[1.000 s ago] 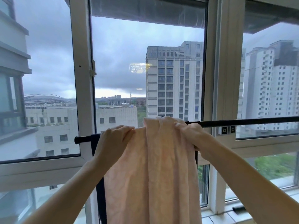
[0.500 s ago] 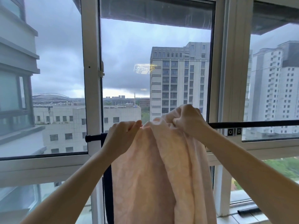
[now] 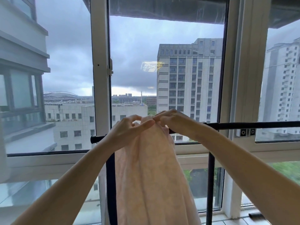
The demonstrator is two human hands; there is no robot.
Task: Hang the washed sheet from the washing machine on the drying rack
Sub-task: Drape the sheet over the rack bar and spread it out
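A pale pink sheet (image 3: 151, 172) hangs bunched in long folds from the black top bar of the drying rack (image 3: 253, 125). Its top edge is gathered into a narrow peak just above the bar. My left hand (image 3: 129, 127) pinches that peak from the left with thumb and fingers. My right hand (image 3: 170, 118) pinches the same gathered edge from the right, fingertips almost meeting the left hand's. The sheet's lower end runs out of the frame at the bottom.
The rack's black uprights (image 3: 210, 184) stand just in front of a tall white-framed window (image 3: 100, 78). A small white fitting with two round holes (image 3: 246, 132) sits on the frame behind the bar. A tiled sill (image 3: 243, 218) lies at the lower right.
Both hands have come together at the middle of the sheet's top edge. The sheet, spread wide over the bar a second ago, is now gathered into a narrow bunch.
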